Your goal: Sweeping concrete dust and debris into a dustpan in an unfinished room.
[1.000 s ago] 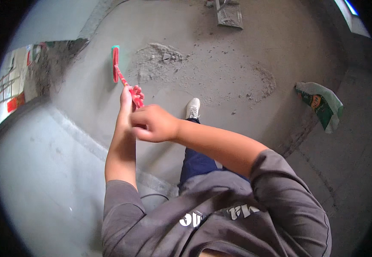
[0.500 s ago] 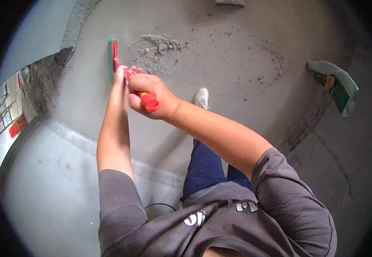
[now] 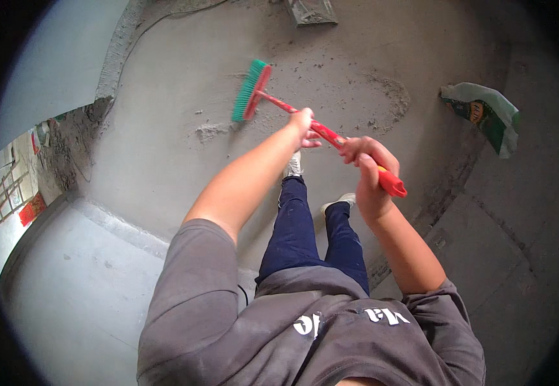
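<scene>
A broom (image 3: 278, 101) with a red handle and green bristles slants across the middle of the view. Partway down the handle sits my left hand (image 3: 303, 128), its thumb side closed against the shaft and a few fingers loosely extended. Close to the red end cap, my right hand (image 3: 372, 166) is wrapped round the handle. The green bristles (image 3: 248, 90) are over grey debris (image 3: 350, 96) spread on the concrete floor. A small heap of rubble (image 3: 210, 132) lies just below the broom head.
A green and white sack (image 3: 483, 114) lies at the right. At the top is a grey, dusty flat object (image 3: 311, 11). A pale wall or panel (image 3: 61, 64) fills the upper left, with a thin cable (image 3: 163, 17) beside it. My shoes (image 3: 293, 164) stand below the debris.
The broom head has swung right across the debris, and the handle now slants down to the right. Both hands have moved right with it. Rubble at the left of the patch has shifted.
</scene>
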`<state>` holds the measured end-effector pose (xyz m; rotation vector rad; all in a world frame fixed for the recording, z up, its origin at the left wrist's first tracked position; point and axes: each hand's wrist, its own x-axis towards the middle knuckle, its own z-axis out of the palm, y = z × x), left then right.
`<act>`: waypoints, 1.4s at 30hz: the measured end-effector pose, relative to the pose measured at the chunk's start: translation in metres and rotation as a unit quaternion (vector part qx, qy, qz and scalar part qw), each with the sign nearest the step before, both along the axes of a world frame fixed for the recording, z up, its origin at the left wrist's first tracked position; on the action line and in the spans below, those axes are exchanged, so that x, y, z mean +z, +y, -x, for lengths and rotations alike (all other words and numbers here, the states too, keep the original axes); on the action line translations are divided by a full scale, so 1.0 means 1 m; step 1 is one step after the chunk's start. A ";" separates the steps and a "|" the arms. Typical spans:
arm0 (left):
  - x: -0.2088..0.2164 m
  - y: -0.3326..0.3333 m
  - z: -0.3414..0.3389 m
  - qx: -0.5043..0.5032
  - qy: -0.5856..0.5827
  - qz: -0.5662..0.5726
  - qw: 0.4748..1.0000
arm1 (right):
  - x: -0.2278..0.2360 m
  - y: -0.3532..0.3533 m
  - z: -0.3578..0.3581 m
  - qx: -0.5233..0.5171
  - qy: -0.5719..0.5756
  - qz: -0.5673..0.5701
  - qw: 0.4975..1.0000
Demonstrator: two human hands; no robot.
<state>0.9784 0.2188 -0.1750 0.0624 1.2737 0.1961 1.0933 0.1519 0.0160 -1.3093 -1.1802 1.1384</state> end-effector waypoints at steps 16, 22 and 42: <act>0.076 -0.107 0.007 0.225 0.019 -0.139 0.964 | 0.091 -0.106 -0.051 0.060 0.110 0.040 0.991; -0.022 -0.064 0.176 0.312 0.115 -0.143 0.932 | -0.029 -0.039 0.067 0.203 0.126 0.048 0.970; 0.030 -0.054 -0.071 0.218 -0.019 -0.105 0.970 | 0.089 -0.083 -0.113 -0.016 -0.028 0.036 0.999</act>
